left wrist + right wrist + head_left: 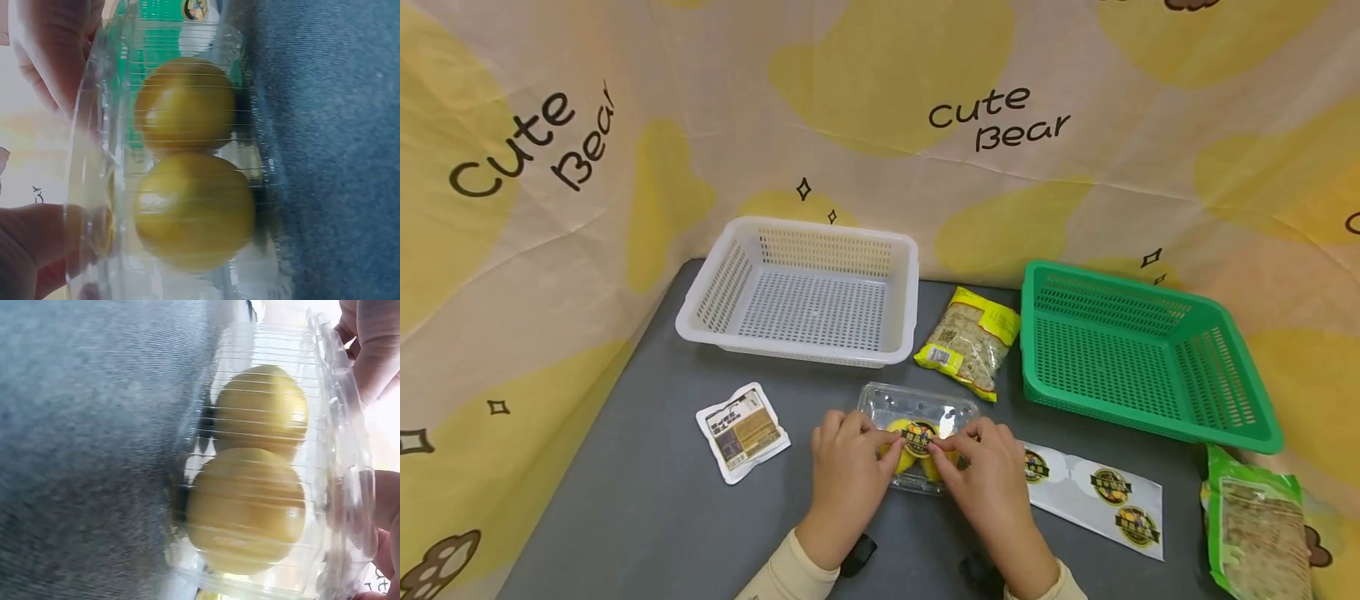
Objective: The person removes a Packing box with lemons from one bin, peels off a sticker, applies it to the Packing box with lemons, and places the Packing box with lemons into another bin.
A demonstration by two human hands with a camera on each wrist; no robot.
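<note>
A clear plastic clamshell box [880, 400] sits on the table with its lid down, several round yellow fruits [194, 212] inside. Over the lid lies a round black-and-yellow sticker [919, 438]. My left hand [850, 475] pinches its left edge between thumb and index finger; my right hand [988, 475] does the same at its right edge. Whether the sticker touches the lid, I cannot tell. In the right wrist view, fruits [247, 509] show through the ribbed side wall. To the right lies a white sheet of matching stickers [1097, 500], partly behind my right hand.
A white basket [816, 354] stands at the back left and a green basket [1150, 429] at the back right. Between them lies a yellow-trimmed food bag [967, 343]. A white sachet [743, 433] is at left, a green-edged packet [1258, 533] at the right edge.
</note>
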